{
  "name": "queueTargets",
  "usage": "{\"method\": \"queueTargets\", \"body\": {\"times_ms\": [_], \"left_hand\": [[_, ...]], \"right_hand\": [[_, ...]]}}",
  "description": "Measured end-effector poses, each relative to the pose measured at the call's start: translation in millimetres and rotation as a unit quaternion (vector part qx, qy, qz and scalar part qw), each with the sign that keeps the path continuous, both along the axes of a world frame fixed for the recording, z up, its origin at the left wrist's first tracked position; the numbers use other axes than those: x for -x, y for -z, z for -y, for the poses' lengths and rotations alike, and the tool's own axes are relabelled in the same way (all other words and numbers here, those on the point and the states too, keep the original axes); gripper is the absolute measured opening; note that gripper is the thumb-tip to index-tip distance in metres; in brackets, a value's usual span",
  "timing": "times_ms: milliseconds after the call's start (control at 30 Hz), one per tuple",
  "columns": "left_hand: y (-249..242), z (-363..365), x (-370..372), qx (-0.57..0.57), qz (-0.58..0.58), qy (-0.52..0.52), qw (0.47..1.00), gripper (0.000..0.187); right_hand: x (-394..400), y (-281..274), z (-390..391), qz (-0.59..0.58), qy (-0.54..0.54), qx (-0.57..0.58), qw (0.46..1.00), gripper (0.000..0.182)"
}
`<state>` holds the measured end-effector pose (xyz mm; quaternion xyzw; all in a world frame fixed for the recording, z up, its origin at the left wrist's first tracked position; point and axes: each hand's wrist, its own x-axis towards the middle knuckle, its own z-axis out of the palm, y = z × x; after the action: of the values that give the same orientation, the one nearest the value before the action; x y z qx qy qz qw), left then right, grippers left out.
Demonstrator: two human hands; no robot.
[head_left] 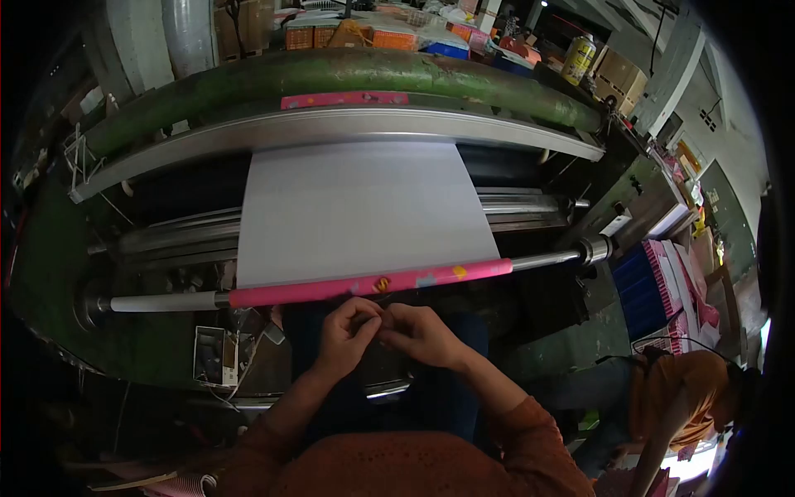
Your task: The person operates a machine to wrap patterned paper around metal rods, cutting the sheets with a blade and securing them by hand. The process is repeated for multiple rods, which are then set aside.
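Note:
Both my hands meet in front of my lap, just below a pink patterned roll point(373, 283) wound on a metal shaft point(546, 260). The fingers of my left hand point(348, 333) are curled, thumb against fingertips. Close against it, my right hand point(418, 334) is curled the same way, fingertips touching the left. Whatever they pinch, if anything, is hidden or too small to name. From the roll a wide white sheet point(364, 211) runs up and back under a metal bar point(348, 123).
A long green roller point(348, 73) spans the machine behind the bar. At lower left sits a small white box point(215, 356). A spray can point(578, 60) stands at upper right. A person in an orange shirt point(683, 393) bends at the right, near blue bins point(648, 290).

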<state>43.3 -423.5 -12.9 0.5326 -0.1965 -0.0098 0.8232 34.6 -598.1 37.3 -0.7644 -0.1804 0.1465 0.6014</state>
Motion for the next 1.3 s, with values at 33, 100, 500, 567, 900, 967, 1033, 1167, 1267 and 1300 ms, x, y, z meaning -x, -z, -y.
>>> {"method": "queueTargets", "body": {"times_ms": [33, 100, 500, 567, 900, 967, 1033, 1167, 1267, 1300], "left_hand": [[10.6, 5.5, -2.0, -0.07, 0.006, 0.011, 0.997, 0.016], [25.7, 18.1, -4.3, -0.14, 0.011, 0.027, 0.99, 0.02], [125.0, -11.9, -13.6, -0.75, 0.225, -0.142, 0.606, 0.028], [127.2, -6.3, -11.0, -0.731, 0.173, -0.104, 0.652, 0.026], [131.9, -2.8, -11.8, -0.734, 0.193, -0.1, 0.643, 0.022], [135.2, -3.2, -12.8, -0.729, 0.196, -0.093, 0.649, 0.021], [134.3, -3.8, -12.1, -0.716, 0.192, -0.105, 0.663, 0.018], [139.4, -4.1, -9.8, -0.69, 0.205, -0.134, 0.681, 0.014], [157.0, -1.7, -8.6, -0.638, 0.239, -0.195, 0.706, 0.014], [153.7, -1.1, -9.4, -0.639, 0.231, -0.201, 0.705, 0.014]], "right_hand": [[8.9, 8.9, 5.8, -0.004, 0.007, -0.003, 1.0, 0.007], [19.7, 27.9, 23.8, -0.071, 0.049, -0.058, 0.995, 0.009], [46.5, 154.8, 95.2, 0.127, 0.257, 0.36, 0.888, 0.011], [47.0, 151.5, 94.3, 0.121, 0.258, 0.349, 0.893, 0.011], [45.6, 145.7, 91.8, 0.089, 0.249, 0.391, 0.881, 0.012], [46.5, 148.7, 92.7, 0.101, 0.248, 0.385, 0.883, 0.012], [45.3, 149.7, 93.4, 0.115, 0.243, 0.375, 0.887, 0.012], [28.5, 110.1, 72.6, 0.058, 0.15, 0.297, 0.941, 0.007], [2.1, 32.1, 25.7, 0.079, 0.054, 0.227, 0.969, 0.006], [-10.3, 7.2, 6.9, 0.126, 0.022, 0.174, 0.976, 0.007]]}}
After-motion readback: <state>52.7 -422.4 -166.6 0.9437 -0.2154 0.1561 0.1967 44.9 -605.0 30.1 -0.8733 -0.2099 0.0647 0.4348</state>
